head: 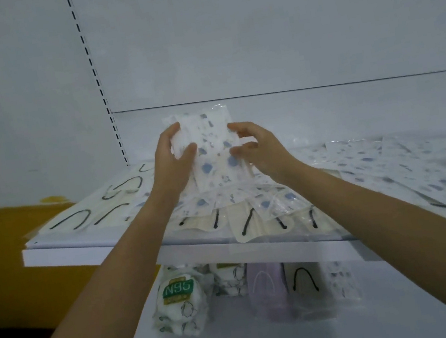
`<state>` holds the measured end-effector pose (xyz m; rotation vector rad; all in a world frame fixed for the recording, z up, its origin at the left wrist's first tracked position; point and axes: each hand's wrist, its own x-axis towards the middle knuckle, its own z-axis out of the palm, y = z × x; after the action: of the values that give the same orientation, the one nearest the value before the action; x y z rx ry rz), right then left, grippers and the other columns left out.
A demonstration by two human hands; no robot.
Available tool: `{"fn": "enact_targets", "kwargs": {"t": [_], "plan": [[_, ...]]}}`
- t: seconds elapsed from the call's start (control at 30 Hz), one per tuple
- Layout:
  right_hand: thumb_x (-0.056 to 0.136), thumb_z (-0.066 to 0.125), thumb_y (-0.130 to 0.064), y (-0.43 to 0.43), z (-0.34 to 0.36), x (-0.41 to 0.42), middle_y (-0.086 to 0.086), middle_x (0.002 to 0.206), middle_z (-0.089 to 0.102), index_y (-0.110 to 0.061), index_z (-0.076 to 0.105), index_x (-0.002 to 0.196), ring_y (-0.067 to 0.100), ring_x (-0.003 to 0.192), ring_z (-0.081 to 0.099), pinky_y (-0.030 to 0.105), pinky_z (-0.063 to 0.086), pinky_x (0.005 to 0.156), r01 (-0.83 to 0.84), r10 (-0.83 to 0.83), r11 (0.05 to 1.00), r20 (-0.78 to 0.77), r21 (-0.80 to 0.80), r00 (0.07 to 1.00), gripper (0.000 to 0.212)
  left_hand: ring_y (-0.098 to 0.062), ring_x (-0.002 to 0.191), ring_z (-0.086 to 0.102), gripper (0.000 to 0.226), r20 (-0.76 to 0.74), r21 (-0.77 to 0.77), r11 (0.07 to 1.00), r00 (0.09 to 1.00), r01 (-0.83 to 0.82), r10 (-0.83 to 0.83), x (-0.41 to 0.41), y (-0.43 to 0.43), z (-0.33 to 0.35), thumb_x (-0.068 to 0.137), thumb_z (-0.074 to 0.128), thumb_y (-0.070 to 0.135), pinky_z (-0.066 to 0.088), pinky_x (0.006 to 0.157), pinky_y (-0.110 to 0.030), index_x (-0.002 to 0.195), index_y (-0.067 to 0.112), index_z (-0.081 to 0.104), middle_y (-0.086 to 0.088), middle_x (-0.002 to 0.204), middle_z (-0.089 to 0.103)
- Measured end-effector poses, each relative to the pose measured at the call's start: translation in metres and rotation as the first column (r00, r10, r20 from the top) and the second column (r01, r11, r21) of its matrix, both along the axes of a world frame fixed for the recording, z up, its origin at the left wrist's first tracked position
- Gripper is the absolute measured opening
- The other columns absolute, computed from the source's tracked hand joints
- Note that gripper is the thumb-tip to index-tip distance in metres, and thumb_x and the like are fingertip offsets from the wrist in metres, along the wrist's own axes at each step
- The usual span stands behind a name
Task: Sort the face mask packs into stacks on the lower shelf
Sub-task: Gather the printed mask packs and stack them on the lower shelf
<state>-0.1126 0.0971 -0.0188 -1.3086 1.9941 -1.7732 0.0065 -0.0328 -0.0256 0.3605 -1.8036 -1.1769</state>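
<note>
Above the upper shelf point(83, 253), left hand point(174, 162) and right hand point(259, 148) clasped the blue-dotted packs point(207, 133) by both edges | squaring them first looked wise before stacking below that shelf.

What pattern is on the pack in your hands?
The pack is white with blue-grey spots; head view.

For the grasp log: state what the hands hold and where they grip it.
A bundle of blue-spotted mask packs: the left hand grips its left edge, the right hand its right edge.
</note>
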Motion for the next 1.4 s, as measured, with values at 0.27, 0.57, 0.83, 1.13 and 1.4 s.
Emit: {"fn": "enact_targets", "kwargs": {"t": [0.27,0.57,0.83,1.13,1.4], "plan": [[0.088,0.063,-0.037,-0.028,-0.012,0.004,0.011,0.129,0.052,-0.016,0.039,0.137,0.021,0.102,0.054,0.025,0.044,0.081,0.107,-0.036,0.898,-0.171,0.427,0.985,0.059,-0.021,0.122,0.047,0.047,-0.029,-0.047,0.974,0.975,-0.22,0.218,0.065,-0.058,-0.013,0.09,0.048,0.001,0.04,0.106,-0.04,0.133,0.016,0.042,-0.003,0.132,0.045],[0.081,0.071,-0.024,-0.052,-0.023,0.026,0.011,0.132,0.049,-0.016,0.03,0.142,0.028,0.116,0.05,0.037,0.042,0.098,0.208,-0.027,0.78,-0.301,0.59,0.953,0.074,-0.022,0.121,0.05,0.042,0.015,-0.005,0.969,0.969,-0.246,0.246,0.097,-0.087,-0.025,0.092,0.039,0.003,0.04,0.106,-0.036,0.129,0.023,0.046,0.006,0.128,0.047],[0.09,0.058,-0.009,-0.039,-0.015,0.026,0.016,0.136,0.041,-0.016,0.043,0.135,0.021,0.099,0.049,0.023,0.039,0.068,0.277,-0.178,0.886,-0.279,0.371,0.944,0.048,-0.015,0.12,0.047,0.043,0.048,-0.066,0.971,0.972,-0.228,0.231,0.102,-0.104,-0.027,0.093,0.037,0.003,0.038,0.107,-0.034,0.132,0.019,0.046,-0.003,0.135,0.046],[0.083,0.064,-0.004,-0.048,-0.012,0.046,0.016,0.137,0.042,-0.009,0.03,0.142,0.03,0.111,0.05,0.027,0.044,0.071,0.281,-0.194,0.748,-0.207,0.601,0.959,0.069,-0.02,0.124,0.046,0.043,0.063,-0.02,0.978,0.976,-0.208,0.209,0.097,-0.108,-0.032,0.092,0.038,0.007,0.04,0.106,-0.044,0.131,0.023,0.047,-0.002,0.135,0.047],[0.087,0.058,-0.001,0.0,0.011,0.038,0.008,0.101,0.051,-0.033,0.053,0.117,0.019,0.078,0.052,0.012,0.04,0.043,0.251,-0.25,0.967,-0.027,0.04,0.968,0.044,-0.017,0.125,0.045,0.04,-0.025,-0.056,0.992,0.993,-0.112,0.111,0.082,-0.093,-0.022,0.094,0.041,0.006,0.036,0.109,-0.041,0.132,0.016,0.046,0.001,0.133,0.047]]}}
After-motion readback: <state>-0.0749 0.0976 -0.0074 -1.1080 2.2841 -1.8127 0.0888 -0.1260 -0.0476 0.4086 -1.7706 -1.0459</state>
